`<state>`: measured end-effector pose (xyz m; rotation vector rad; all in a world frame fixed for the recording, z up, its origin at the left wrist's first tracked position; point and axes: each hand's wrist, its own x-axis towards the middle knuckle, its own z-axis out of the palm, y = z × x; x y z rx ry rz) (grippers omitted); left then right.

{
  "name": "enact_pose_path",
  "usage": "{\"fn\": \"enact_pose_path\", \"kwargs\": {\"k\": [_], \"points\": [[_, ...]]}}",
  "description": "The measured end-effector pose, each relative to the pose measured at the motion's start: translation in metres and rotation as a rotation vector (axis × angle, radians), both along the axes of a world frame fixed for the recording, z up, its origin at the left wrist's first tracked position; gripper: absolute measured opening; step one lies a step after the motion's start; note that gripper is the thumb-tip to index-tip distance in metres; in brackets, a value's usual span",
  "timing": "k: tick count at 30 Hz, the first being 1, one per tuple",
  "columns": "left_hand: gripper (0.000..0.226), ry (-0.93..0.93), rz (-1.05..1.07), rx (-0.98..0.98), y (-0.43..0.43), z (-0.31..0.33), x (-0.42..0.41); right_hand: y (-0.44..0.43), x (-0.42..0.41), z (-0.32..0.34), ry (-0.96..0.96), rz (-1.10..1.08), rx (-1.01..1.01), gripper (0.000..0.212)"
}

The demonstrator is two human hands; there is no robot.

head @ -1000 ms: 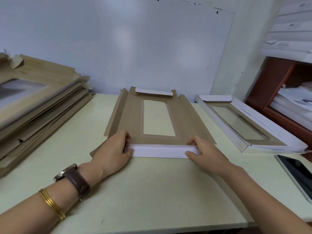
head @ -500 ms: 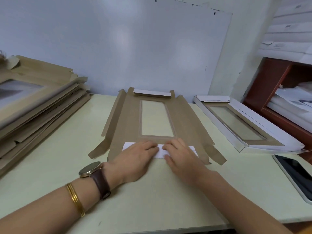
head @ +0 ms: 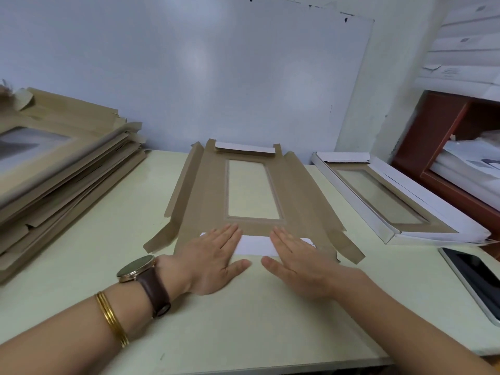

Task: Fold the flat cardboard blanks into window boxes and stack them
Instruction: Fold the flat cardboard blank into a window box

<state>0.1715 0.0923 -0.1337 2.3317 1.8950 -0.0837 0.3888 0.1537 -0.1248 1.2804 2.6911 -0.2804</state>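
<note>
Left hand [head: 213, 255] and right hand [head: 297, 263] press flat, fingers straight, on the brown windowed cardboard blank [head: 205, 201]'s white folded flap [head: 255, 244]; small shelf labels [head: 449, 72] blur unreadably.

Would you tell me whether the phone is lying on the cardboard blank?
No, the phone lies on the table, right of the blank.

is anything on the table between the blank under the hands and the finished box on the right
Nothing visible does. Only a strip of bare table separates the blank from the finished box at its right. The phone lies nearer the front edge, off that path.
</note>
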Motion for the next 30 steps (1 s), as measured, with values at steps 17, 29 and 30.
{"fn": "enact_pose_path", "kwargs": {"k": [17, 29, 30], "points": [[0.060, -0.210, 0.063, 0.161, -0.018, 0.010, -0.037, 0.002, 0.051, 0.011, -0.005, -0.049, 0.143, 0.058], [0.036, -0.199, 0.028, 0.369, -0.014, 0.015, -0.039, 0.014, 0.045, 0.014, 0.018, -0.011, 0.329, 0.037], [0.036, -0.204, 0.032, 0.368, -0.013, 0.016, -0.038, 0.015, 0.044, 0.016, 0.027, -0.018, 0.321, 0.038]]}}
